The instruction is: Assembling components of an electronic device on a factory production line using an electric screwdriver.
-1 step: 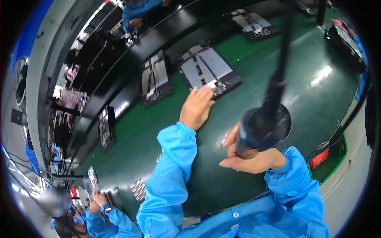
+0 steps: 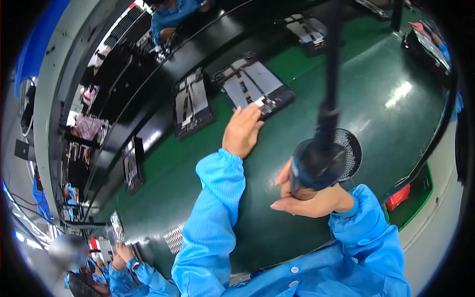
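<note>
At the near edge of an opened tablet [image 2: 257, 81] is my left hand [image 2: 242, 129]. Its fingertips lie on the pale part at the tablet's lower edge, and the thumb is by that edge. Pale panels and dark strips show inside the tablet's black frame. My right hand [image 2: 316, 200] is wrapped round a dark, thick-bodied tool [image 2: 316, 166] with a black cable or stem rising from it. The tool is blurred, and its lower end is hidden. Right beside it is a round metal mesh [image 2: 350, 154] in the green tabletop.
More opened tablets lie left [image 2: 193, 106], far left [image 2: 132, 163] and at the back [image 2: 304, 32]. Small metal parts [image 2: 173, 239] sit by my left sleeve. A co-worker's hands [image 2: 123, 255] hold something at lower left. A green bin [image 2: 420, 198] with red material stands right.
The tool in my right hand has shifted slightly left, uncovering more of the round mesh. My left hand stays at the tablet's edge; the whole view has shifted a little.
</note>
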